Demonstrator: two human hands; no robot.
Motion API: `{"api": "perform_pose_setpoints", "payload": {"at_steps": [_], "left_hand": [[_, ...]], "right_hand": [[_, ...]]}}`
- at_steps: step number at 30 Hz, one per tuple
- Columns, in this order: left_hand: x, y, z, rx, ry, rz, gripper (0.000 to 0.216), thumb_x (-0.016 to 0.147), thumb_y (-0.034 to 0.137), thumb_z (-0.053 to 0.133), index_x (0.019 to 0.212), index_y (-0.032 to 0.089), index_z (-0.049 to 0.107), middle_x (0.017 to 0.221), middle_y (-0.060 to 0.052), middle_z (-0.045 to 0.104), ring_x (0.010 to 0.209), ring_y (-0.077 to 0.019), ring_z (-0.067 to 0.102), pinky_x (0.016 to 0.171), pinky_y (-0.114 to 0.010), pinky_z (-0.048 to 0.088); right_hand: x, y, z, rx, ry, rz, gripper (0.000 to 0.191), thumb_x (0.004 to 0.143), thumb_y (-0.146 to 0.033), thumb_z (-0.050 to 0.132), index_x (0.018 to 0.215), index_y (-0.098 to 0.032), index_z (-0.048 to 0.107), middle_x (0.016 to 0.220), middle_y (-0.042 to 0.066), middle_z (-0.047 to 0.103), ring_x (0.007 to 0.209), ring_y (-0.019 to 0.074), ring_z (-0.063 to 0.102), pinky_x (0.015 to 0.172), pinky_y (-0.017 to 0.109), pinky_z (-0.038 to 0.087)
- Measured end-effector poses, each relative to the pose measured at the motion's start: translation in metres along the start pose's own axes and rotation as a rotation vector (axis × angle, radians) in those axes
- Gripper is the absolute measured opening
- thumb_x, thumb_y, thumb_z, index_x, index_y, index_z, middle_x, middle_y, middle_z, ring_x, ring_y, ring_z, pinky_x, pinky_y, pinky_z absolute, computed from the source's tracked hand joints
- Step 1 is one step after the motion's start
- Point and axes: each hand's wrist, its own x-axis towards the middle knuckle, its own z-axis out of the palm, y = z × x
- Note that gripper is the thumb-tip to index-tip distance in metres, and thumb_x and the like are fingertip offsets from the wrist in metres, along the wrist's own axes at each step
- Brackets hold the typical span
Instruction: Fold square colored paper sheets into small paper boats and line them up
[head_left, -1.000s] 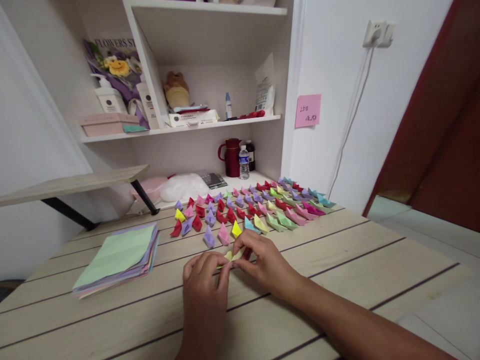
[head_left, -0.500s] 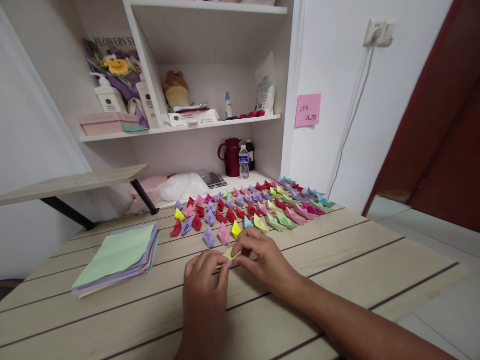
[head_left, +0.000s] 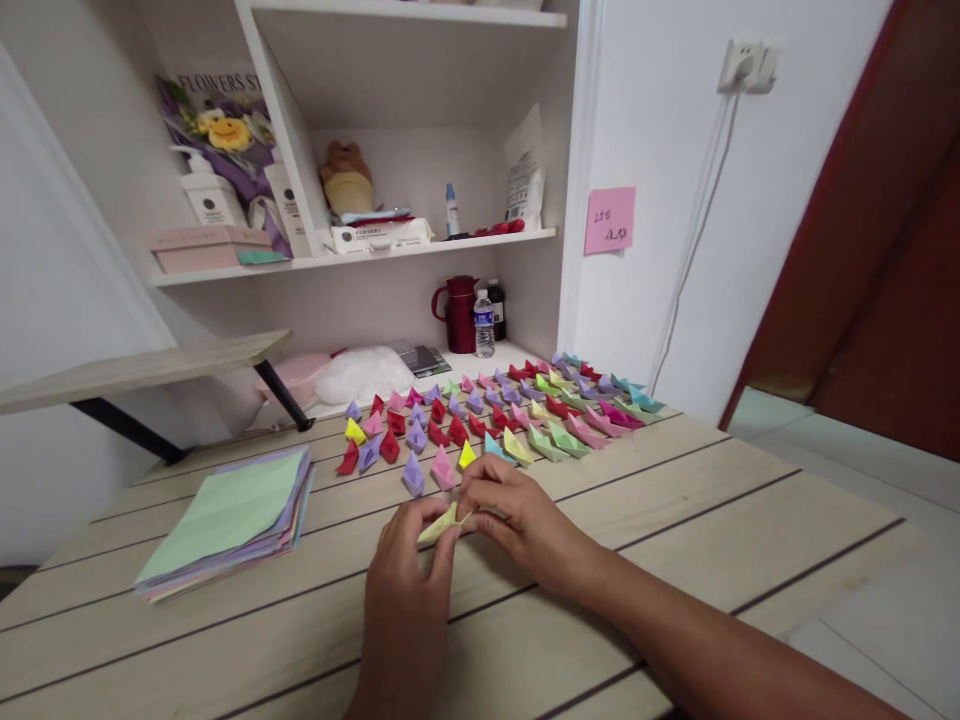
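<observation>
Indoors, left fingers (head_left: 444,555) and right fingers (head_left: 487,494) pinched on yellow paper (head_left: 439,525) over plank table (head_left: 300,630), white shelving (head_left: 405,75) beyond.

Far left, bouquet (head_left: 227,136): printed "FLOWERS ST", remainder hidden. Right, pink note (head_left: 610,222) on wall (head_left: 664,130): handwritten "250"; lower line illegible. Bottle labels (head_left: 211,204): too small.

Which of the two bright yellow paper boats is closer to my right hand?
The bright yellow boat beyond your right hand, between a pink boat and a blue one; the other yellow boat sits near the group's left edge.
</observation>
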Motion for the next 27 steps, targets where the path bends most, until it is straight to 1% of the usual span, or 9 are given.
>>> {"api": "perform_pose_setpoints", "payload": {"at_steps": [3,6,12,14,16,18,19,23,27], "left_hand": [[-0.001,-0.001,0.001,0.001,0.017,-0.085,0.021,0.083,0.034,0.065,0.102,0.026,0.062,0.091,-0.002,0.073,0.085,-0.0212,0.070,0.075,-0.033,0.051],[-0.003,-0.005,0.003,-0.013,0.009,-0.137,0.026,0.083,0.037,0.064,0.107,0.028,0.061,0.090,-0.001,0.073,0.088,-0.0233,0.069,0.080,-0.037,0.050],[-0.004,-0.010,0.005,-0.074,-0.003,-0.237,0.034,0.082,0.042,0.065,0.114,0.030,0.058,0.085,0.001,0.074,0.094,-0.0260,0.067,0.089,-0.040,0.043],[-0.002,-0.007,0.004,-0.111,-0.011,-0.265,0.036,0.081,0.041,0.066,0.113,0.029,0.057,0.083,0.001,0.074,0.093,-0.0264,0.067,0.091,-0.041,0.041],[0.000,-0.003,0.002,-0.161,-0.020,-0.296,0.037,0.079,0.040,0.067,0.112,0.028,0.057,0.079,0.001,0.073,0.090,-0.0259,0.067,0.093,-0.040,0.040],[0.003,0.000,0.002,-0.228,-0.024,-0.343,0.040,0.075,0.040,0.070,0.110,0.026,0.056,0.074,0.002,0.072,0.086,-0.0246,0.067,0.093,-0.039,0.040],[0.004,0.001,0.002,-0.266,-0.024,-0.375,0.041,0.073,0.040,0.072,0.109,0.026,0.056,0.072,0.003,0.071,0.084,-0.0237,0.066,0.092,-0.038,0.040],[0.006,0.003,0.002,-0.384,-0.048,-0.497,0.049,0.066,0.039,0.078,0.108,0.024,0.057,0.068,0.004,0.070,0.074,-0.0194,0.065,0.082,-0.032,0.043],[0.008,0.003,0.002,-0.496,-0.105,-0.595,0.062,0.066,0.043,0.079,0.117,0.020,0.054,0.058,0.006,0.064,0.051,-0.0126,0.057,0.057,-0.024,0.041]], "right_hand": [[0.001,-0.001,0.001,0.013,-0.016,0.012,0.017,0.091,-0.008,0.059,0.080,-0.020,0.063,0.090,0.002,0.056,0.088,0.0182,0.055,0.080,0.030,0.043],[0.001,0.000,0.002,0.030,-0.007,0.048,0.017,0.090,-0.007,0.059,0.078,-0.020,0.061,0.087,0.002,0.058,0.086,0.0183,0.055,0.078,0.030,0.042],[0.001,-0.002,0.003,0.122,0.054,0.205,0.016,0.080,-0.009,0.067,0.081,-0.021,0.057,0.077,-0.003,0.058,0.070,0.0146,0.054,0.065,0.026,0.040],[0.002,-0.002,0.003,0.183,0.079,0.263,0.020,0.077,-0.009,0.068,0.087,-0.021,0.056,0.081,-0.003,0.059,0.071,0.0139,0.055,0.065,0.025,0.041],[0.002,0.001,0.004,0.260,0.089,0.323,0.031,0.074,-0.012,0.070,0.100,-0.022,0.057,0.085,-0.003,0.060,0.070,0.0131,0.056,0.064,0.024,0.043],[0.003,0.005,0.005,0.343,0.085,0.387,0.044,0.072,-0.018,0.074,0.113,-0.023,0.058,0.084,-0.004,0.060,0.066,0.0120,0.056,0.062,0.024,0.044],[0.003,0.007,0.006,0.379,0.080,0.421,0.046,0.071,-0.021,0.077,0.114,-0.022,0.059,0.081,-0.004,0.061,0.064,0.0115,0.056,0.061,0.024,0.044],[0.004,0.014,0.007,0.472,0.060,0.541,0.030,0.067,-0.037,0.083,0.082,-0.017,0.067,0.064,-0.003,0.060,0.054,0.0105,0.054,0.053,0.023,0.041],[0.004,0.014,0.005,0.539,0.039,0.610,0.041,0.061,-0.049,0.085,0.070,-0.016,0.063,0.054,-0.005,0.057,0.043,0.0082,0.050,0.045,0.021,0.038]]}}
